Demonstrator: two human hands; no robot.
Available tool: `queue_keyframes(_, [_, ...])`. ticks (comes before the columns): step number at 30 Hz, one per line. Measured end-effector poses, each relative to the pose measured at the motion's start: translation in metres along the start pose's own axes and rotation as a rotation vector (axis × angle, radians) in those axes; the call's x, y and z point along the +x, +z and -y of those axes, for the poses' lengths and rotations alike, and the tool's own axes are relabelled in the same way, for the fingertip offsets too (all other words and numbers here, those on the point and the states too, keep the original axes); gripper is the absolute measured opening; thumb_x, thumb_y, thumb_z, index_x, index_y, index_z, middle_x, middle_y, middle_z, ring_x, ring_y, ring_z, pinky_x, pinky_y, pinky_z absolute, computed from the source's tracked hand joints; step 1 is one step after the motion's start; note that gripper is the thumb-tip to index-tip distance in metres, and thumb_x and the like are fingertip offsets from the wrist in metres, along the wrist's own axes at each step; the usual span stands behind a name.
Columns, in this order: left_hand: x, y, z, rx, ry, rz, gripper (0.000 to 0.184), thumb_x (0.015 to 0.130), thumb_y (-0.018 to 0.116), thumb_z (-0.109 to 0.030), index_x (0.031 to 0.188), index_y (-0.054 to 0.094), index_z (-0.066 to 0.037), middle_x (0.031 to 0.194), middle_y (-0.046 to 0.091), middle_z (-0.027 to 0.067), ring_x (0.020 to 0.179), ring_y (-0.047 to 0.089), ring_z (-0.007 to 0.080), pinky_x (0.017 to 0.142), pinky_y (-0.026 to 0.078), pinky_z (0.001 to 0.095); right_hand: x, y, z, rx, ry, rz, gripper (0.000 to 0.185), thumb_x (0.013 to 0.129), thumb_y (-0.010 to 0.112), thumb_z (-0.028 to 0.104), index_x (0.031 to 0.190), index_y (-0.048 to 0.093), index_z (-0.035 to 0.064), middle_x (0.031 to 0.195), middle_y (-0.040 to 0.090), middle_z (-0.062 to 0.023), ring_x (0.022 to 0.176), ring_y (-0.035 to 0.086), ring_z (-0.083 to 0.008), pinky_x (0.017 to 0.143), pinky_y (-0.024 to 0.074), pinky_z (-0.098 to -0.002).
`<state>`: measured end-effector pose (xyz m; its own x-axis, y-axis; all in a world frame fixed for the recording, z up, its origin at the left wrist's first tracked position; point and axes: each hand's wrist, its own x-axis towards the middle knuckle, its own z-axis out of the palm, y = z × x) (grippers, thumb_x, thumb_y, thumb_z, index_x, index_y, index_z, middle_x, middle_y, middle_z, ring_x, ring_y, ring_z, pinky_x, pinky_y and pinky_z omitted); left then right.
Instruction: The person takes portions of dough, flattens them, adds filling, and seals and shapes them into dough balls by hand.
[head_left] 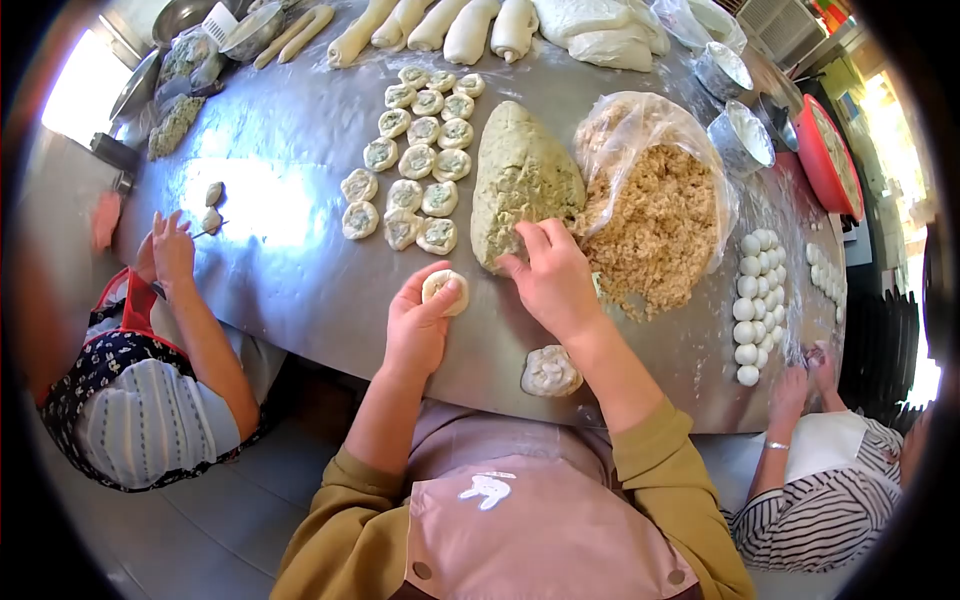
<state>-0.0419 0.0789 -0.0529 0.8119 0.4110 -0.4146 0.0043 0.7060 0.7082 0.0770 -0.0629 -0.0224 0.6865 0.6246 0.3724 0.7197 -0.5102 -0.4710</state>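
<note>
My left hand point(418, 318) holds a round, pale dough piece point(445, 293), its thumb lying on top and its fingers beneath. Thumb and curled fingers of my right hand point(552, 275) pinch the lower edge of a large mound of greenish paste point(520, 170). Whatever sits between those fingertips is partly hidden. Right of the mound lies crumbly brown filling point(660, 225), partly under a clear plastic bag point(635, 115). A whitish, lumpy dough piece point(550, 372) rests near the table edge, below my right forearm. Filled dough rounds point(420, 160) with greenish centres stand in rows to the left of the mound.
Thick dough rolls point(470, 32) and a big dough slab point(605, 35) lie along the back of the metal table point(300, 290). White dough balls point(747, 309), metal tins point(742, 135) and a red basin point(828, 155) are rightward. Co-workers' hands point(172, 250) work at both sides.
</note>
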Motion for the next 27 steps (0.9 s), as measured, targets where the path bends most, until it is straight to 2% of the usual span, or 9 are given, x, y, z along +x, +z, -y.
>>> queue_keyframes(4, [-0.002,-0.001,-0.005,-0.321,-0.193,0.204,0.027,0.092,0.057,-0.012,0.116,0.056,0.0,0.101,0.062,0.0069,0.097,0.059,0.0175,0.091,0.047,0.0324,-0.003,0.002,0.005,0.01,0.064,0.026,0.02,0.082,0.067,0.013,0.094,0.055,0.0013,0.089,0.054,-0.0151,0.08,0.058,-0.0333,0.07,0.05,-0.041])
queue_keyframes(8, [-0.016,0.022,-0.011,-0.387,-0.292,0.177,0.024,0.094,0.055,-0.012,0.116,0.054,0.0,0.104,0.061,0.009,0.094,0.061,0.0195,0.087,0.052,0.0319,-0.017,0.003,-0.002,0.118,0.088,0.093,0.02,0.081,0.067,0.014,0.092,0.058,0.0015,0.082,0.056,-0.0145,0.071,0.059,-0.0314,0.064,0.0501,-0.0396])
queue_keyframes(11, [-0.025,0.031,-0.011,-0.236,-0.348,0.113,0.022,0.095,0.053,-0.011,0.115,0.053,-0.001,0.104,0.061,0.0102,0.091,0.063,0.021,0.082,0.055,0.0305,-0.031,-0.007,-0.009,0.387,0.3,0.144,0.025,0.08,0.071,0.016,0.096,0.059,0.0003,0.078,0.059,-0.0129,0.065,0.059,-0.0245,0.062,0.0497,-0.033])
queue_keyframes(12, [-0.026,0.03,-0.007,-0.203,-0.36,0.103,0.022,0.096,0.052,-0.01,0.115,0.053,-0.001,0.104,0.061,0.0106,0.091,0.063,0.0214,0.08,0.055,0.0299,-0.037,-0.007,-0.01,0.546,0.433,0.085,0.024,0.084,0.071,0.017,0.098,0.061,0.0004,0.077,0.06,-0.0061,0.062,0.055,-0.0135,0.06,0.0469,-0.0255])
queue_keyframes(15, [-0.024,0.032,0.01,-0.192,-0.331,0.113,0.022,0.095,0.052,-0.009,0.115,0.052,-0.001,0.106,0.061,0.0113,0.094,0.062,0.0231,0.084,0.054,0.0326,-0.045,-0.024,-0.011,1.042,0.706,-0.061,0.017,0.089,0.067,0.015,0.098,0.061,0.0017,0.079,0.058,0.001,0.064,0.052,-0.0066,0.06,0.0451,-0.0218])
queue_keyframes(19, [-0.021,0.048,0.02,-0.308,-0.284,0.226,0.027,0.095,0.055,-0.016,0.118,0.052,-0.003,0.108,0.059,0.009,0.102,0.058,0.0226,0.093,0.048,0.0375,-0.047,-0.043,-0.004,1.214,0.653,-0.039,0.014,0.091,0.065,0.011,0.101,0.059,0.003,0.089,0.06,0.0,0.072,0.055,-0.0043,0.062,0.0467,-0.0205])
queue_keyframes(25, [-0.023,0.072,0.018,-0.204,-0.175,0.269,0.029,0.096,0.055,-0.021,0.12,0.053,-0.006,0.113,0.059,0.0062,0.108,0.055,0.0178,0.094,0.045,0.0372,-0.042,-0.055,0.018,0.415,0.108,-0.117,0.023,0.083,0.067,0.001,0.104,0.057,0.0044,0.112,0.059,-0.0147,0.09,0.063,-0.0237,0.072,0.0532,-0.0308])
queue_keyframes(26, [-0.023,0.073,0.019,-0.141,-0.181,0.215,0.029,0.096,0.055,-0.02,0.122,0.052,-0.006,0.114,0.057,0.0059,0.106,0.055,0.0167,0.091,0.045,0.0356,-0.041,-0.054,0.019,0.307,0.02,-0.134,0.023,0.081,0.068,0.002,0.102,0.057,0.0043,0.11,0.06,-0.0174,0.092,0.062,-0.0306,0.071,0.0539,-0.0339])
queue_keyframes(27, [-0.023,0.074,0.018,-0.14,-0.175,0.215,0.029,0.096,0.055,-0.019,0.122,0.052,-0.006,0.114,0.058,0.006,0.106,0.055,0.0167,0.091,0.045,0.0352,-0.041,-0.054,0.019,0.312,0.023,-0.126,0.023,0.081,0.068,0.002,0.101,0.057,0.0042,0.107,0.061,-0.0167,0.09,0.062,-0.0297,0.071,0.0539,-0.0335])
